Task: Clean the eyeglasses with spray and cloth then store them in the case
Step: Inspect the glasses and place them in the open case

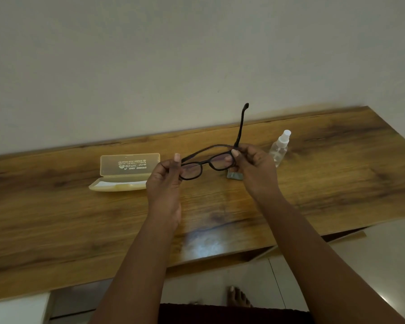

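Cloth [234, 176]: mostly hidden behind the right hand [253, 169]; only a small grey-blue corner shows on the table [56, 218] just below that hand. Texture not readable.

Eyeglasses [206, 161]: dark, thin plastic-looking frame with rounded rectangular lenses, held in the air between the 2 hands above the table. Left end of frame covered by the left hand [165, 176]. 1 temple stands up from the right hand, tip curved; the other temple lies folded behind the front, blurred along its length. Lenses clear, table grain visible through them.

Left hand: fingers curled, pinching the frame's left end, thumb upright. Right hand: thumb and fingers pinching the frame's right corner at the hinge.

Case [124, 174]: translucent yellowish hard plastic, oblong with rounded corners, lid open and standing up, just left of the left hand. Printing on the lid appears upside down, too small to read in full. Its right end sits behind the left hand.

Spray bottle [278, 150]: clear plastic, white cap, upright, just right of the right hand; its lower left edge is partly hidden by that hand.

Table: glossy wood-grain surface, a pale glare patch between the forearms. A bare foot [239, 298] shows on the tiled floor [384, 265] under the near edge, partly cut off by dark fabric.
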